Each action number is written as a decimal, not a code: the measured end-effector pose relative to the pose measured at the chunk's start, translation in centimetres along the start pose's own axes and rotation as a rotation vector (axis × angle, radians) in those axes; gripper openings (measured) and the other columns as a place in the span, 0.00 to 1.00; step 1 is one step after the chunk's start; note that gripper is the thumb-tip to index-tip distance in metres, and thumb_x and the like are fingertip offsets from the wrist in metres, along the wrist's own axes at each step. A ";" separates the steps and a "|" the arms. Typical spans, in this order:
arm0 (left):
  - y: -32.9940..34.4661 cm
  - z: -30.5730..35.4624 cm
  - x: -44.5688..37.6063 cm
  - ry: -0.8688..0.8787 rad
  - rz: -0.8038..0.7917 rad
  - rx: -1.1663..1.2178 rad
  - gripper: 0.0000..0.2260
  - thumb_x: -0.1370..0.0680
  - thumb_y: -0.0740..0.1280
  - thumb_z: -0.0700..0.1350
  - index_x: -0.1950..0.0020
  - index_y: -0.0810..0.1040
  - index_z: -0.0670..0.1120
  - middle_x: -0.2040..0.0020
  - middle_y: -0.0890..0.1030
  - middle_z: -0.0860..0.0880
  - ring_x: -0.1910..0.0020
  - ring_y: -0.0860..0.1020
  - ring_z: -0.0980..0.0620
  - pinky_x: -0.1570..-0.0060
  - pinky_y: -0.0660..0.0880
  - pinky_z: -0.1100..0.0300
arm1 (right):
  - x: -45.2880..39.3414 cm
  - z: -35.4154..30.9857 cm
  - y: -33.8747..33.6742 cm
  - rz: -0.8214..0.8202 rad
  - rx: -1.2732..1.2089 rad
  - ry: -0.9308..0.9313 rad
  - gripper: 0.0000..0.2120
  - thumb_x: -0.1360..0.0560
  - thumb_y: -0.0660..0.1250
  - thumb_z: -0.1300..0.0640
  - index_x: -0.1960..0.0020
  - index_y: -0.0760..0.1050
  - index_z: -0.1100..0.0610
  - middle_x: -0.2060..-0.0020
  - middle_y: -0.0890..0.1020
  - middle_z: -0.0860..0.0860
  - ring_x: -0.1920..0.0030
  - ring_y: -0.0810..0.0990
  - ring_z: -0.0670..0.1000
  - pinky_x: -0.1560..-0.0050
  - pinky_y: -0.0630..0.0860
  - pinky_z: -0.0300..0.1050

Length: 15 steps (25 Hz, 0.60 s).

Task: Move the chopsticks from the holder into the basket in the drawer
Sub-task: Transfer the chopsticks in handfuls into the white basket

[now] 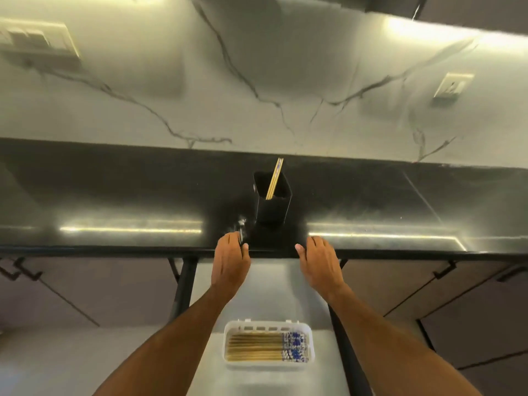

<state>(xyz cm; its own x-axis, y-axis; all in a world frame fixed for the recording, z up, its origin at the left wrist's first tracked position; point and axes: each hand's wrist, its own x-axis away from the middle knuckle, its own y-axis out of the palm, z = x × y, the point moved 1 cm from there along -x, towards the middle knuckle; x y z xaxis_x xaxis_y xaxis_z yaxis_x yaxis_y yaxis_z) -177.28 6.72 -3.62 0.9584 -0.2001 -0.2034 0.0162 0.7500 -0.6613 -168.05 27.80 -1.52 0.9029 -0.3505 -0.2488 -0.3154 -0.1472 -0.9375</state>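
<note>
In holder (273, 200): 2 chopsticks (275, 178) left.

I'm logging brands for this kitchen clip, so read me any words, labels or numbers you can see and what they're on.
None can be read.
The chopsticks in the basket have a blue pattern at one end, no legible writing.
The black holder shows no label.
The wall sockets are too blurred to tell.

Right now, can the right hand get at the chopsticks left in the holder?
Probably yes: the right hand is open at the counter edge, and the chopsticks stick up from the open-topped holder with nothing between.
</note>
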 end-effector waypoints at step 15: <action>1.0 13.1 -17.3 0.046 -0.008 0.088 0.18 0.17 0.65 0.45 0.27 0.72 0.44 0.32 0.77 0.47 0.33 0.75 0.51 0.34 0.72 0.57 | -18.6 -2.8 -6.2 0.142 -0.076 -0.101 0.16 0.15 0.57 0.48 0.43 0.78 0.58 0.49 0.81 0.52 0.49 0.79 0.50 0.46 0.79 0.45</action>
<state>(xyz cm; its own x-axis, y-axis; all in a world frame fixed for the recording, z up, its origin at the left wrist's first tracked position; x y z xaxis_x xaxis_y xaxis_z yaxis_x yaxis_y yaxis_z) -190.09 19.18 8.73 0.9441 -0.2332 -0.2331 0.0504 0.8006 -0.5971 -183.70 32.66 9.61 0.8711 -0.2791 -0.4042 -0.4597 -0.1735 -0.8709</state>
